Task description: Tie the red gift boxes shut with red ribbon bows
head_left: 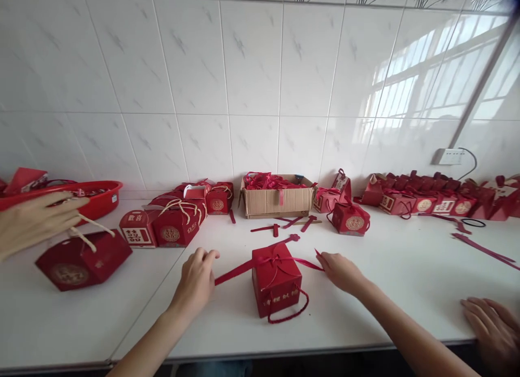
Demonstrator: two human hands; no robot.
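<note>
A small red gift box (275, 279) with gold lettering and a cord handle stands on the white counter (406, 290) in front of me. A red ribbon (235, 271) crosses its top. My left hand (196, 279) pinches the ribbon's left end, fingers closed. My right hand (341, 271) pinches the ribbon's right end, just right of the box.
An open cardboard box (277, 201) of red ribbons sits against the tiled wall. Finished red boxes stand left (174, 225) and in a row at right (430, 201). Another person's hand (34, 220) reaches over a hexagonal red box (83, 260); another hand (493, 328) rests at lower right. A red basin (101, 195) sits far left.
</note>
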